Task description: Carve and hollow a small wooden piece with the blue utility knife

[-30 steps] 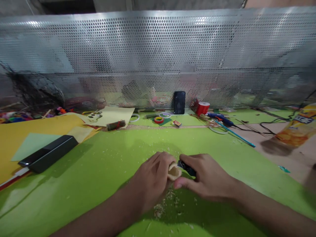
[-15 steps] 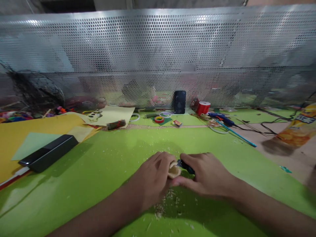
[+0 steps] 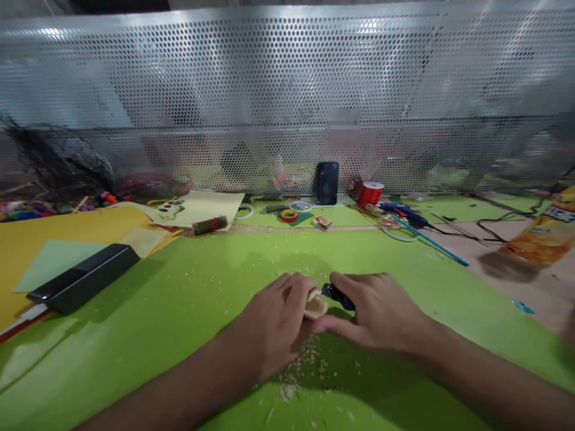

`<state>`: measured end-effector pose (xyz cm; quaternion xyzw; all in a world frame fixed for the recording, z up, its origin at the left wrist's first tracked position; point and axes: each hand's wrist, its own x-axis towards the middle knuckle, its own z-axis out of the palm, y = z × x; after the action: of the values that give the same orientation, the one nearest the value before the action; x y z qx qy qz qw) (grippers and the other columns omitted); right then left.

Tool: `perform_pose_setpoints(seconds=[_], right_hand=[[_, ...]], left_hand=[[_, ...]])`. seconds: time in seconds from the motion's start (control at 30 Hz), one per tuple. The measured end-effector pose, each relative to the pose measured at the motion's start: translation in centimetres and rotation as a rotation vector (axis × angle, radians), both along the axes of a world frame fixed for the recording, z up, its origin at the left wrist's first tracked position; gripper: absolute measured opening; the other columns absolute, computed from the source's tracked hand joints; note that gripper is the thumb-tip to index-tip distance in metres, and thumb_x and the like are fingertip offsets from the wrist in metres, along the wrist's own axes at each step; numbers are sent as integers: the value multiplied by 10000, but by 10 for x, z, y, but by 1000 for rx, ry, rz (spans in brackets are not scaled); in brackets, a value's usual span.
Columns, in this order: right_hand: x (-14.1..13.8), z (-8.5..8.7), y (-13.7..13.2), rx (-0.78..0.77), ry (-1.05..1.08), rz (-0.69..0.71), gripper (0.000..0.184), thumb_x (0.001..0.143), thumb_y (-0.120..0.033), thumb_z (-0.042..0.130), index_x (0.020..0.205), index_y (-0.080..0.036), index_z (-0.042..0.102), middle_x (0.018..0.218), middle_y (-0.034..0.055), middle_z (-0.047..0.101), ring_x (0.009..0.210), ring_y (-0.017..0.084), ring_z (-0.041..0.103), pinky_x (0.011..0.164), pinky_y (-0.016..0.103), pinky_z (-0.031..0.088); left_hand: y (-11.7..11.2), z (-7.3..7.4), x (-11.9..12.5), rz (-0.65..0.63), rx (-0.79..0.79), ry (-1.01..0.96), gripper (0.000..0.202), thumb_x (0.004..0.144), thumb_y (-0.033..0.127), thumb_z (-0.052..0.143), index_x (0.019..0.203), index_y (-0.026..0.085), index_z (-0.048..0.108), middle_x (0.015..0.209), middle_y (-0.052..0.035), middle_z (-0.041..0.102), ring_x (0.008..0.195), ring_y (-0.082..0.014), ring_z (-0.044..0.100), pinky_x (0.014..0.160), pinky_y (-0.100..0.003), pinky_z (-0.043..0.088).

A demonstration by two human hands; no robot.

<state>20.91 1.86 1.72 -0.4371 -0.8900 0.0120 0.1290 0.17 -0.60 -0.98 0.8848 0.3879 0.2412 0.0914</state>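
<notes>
My left hand is wrapped round a pale, hollowed wooden piece, whose open rim faces right. Most of that piece is hidden under the fingers. In my right hand is a small black-handled knife, its tip close to the upper rim of the wood. The right thumb reaches below the piece, near its lower edge; whether it touches cannot be told. Wood shavings lie scattered beneath both hands on the green sheet.
A black oblong box lies at left on coloured paper. Along the back are a tied stick bundle, red tape, a phone, a red spool and a blue glue gun. A metal mesh panel stands behind. An orange-labelled bottle is right.
The knife tip has drawn slightly up and away from the wooden rim. Both hands keep their hold, and the view has shifted slightly.
</notes>
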Motion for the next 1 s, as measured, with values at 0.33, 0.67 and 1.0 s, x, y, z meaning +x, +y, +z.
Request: perform_pose_setpoints(seconds=[0.33,0.67,1.0], right_hand=[[-2,-2,0,70,-1,41,674,842,-802,296,780,-184,556,616,37,617,478,158,490,507,269,153],[1,-2,1,109,-17,42,669,855,-787,295,776,-177,558,608,39,610,475,155,493,511,266,158],[1,-5,6,111,-24,139,692,891,-763,197,725,-180,532,576,24,556,448,121,391,501,269,133]], left_hand=[[-5,4,3,24,-81,-24,299,971,372,457,1180,172,382,1002,-92,593,847,-225,600,672,-361,519],[-8,13,4,53,-148,18,298,963,370,473,1182,186,387,984,-85,623,804,-227,610,667,-373,501],[-7,8,5,58,-29,59,228,963,329,462,1127,183,399,935,-70,614,792,-230,601,661,-371,486]])
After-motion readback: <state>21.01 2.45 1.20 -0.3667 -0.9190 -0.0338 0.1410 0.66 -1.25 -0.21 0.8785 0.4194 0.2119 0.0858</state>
